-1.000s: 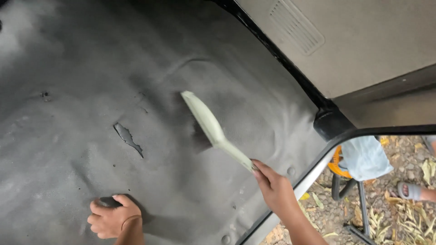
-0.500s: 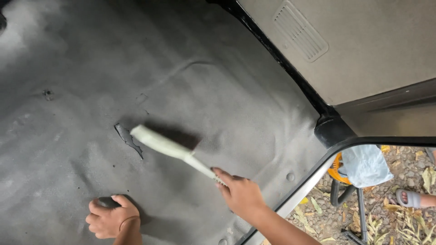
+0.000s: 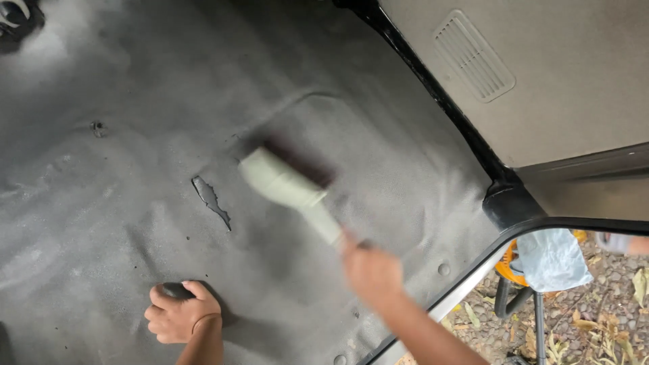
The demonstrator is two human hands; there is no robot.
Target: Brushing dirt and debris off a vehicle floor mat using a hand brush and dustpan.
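- The right hand (image 3: 370,270) is gripping the handle of a pale green scrubbing brush (image 3: 287,186), fingers wrapped tight, and it looks to be brushing the grey vehicle floor carpet (image 3: 135,81) mid-stroke, blurred.
- The brush head is sitting just right of a tear in the carpet (image 3: 211,200).
- The left hand (image 3: 181,314) is resting near-left, fingers curled over a small dark object I cannot identify.
- The next stroke probably needs care beside that tear.

My right hand (image 3: 372,274) is smeared by motion, so I cannot make out how my fingers wrap the pale brush (image 3: 287,189), and its dark bristles blur into a streak. My left hand (image 3: 179,314) covers a small dark thing on the grey carpet (image 3: 101,223); what it is stays hidden. Both forearms are cut off at the near edge. Far left, a dark fitting (image 3: 17,20) is cropped by the corner.
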